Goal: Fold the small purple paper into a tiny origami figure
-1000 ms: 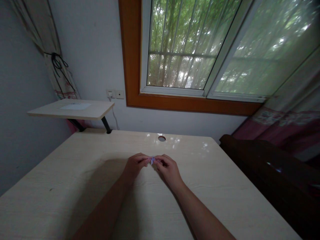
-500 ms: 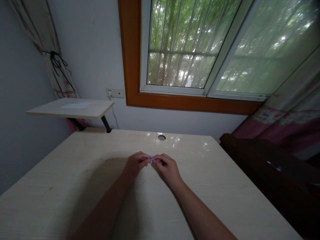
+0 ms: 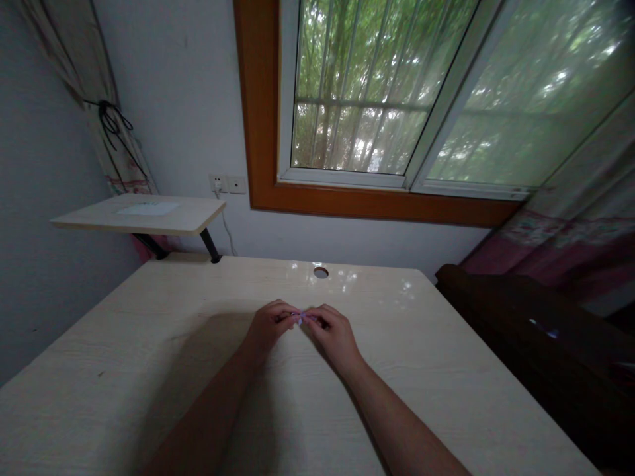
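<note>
Between my fingertips, over the middle of the desk, is a small purple ribbon-like strip (image 3: 300, 318) with a knot or crossing at its centre. My left hand (image 3: 272, 325) pinches its left side between thumb and fingers. On the other side, my right hand (image 3: 333, 328) is closed in a similar pinch on the right part. The two hands nearly meet, and their fingers hide most of the strip. Its exact kind is too small to make out.
The pale wooden desk (image 3: 407, 396) has a round cable hole (image 3: 321, 272) near its back edge. A raised shelf (image 3: 193, 215) with a white sheet (image 3: 149, 209) stands at the back left. Dark furniture (image 3: 496, 317) adjoins the right side, and a window is behind.
Both hands stay almost in place. The purple strip's small loop at the left looks less open than before, and the piece shows narrower between the fingertips.
</note>
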Demonstrator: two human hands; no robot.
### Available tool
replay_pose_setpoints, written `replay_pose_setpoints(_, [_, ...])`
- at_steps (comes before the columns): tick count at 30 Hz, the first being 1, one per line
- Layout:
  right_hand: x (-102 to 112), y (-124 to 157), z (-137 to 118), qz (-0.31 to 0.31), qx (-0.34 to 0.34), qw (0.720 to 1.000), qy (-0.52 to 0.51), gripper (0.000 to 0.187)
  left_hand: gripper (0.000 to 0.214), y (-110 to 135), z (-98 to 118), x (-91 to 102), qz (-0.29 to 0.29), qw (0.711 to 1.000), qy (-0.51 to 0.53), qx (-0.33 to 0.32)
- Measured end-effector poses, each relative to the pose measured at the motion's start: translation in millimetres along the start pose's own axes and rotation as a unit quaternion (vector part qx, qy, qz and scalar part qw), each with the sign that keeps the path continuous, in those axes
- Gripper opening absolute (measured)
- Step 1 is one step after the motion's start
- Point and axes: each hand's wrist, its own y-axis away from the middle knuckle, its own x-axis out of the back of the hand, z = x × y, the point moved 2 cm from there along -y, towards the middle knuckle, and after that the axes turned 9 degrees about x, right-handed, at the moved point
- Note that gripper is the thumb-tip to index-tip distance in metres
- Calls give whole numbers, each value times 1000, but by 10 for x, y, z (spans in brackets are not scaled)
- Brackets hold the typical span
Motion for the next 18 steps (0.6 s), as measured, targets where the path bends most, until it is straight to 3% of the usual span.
replay_pose_setpoints(18, [18,5,34,20,-77,994,-77,26,22,-37,-120,20,11,992,105,73])
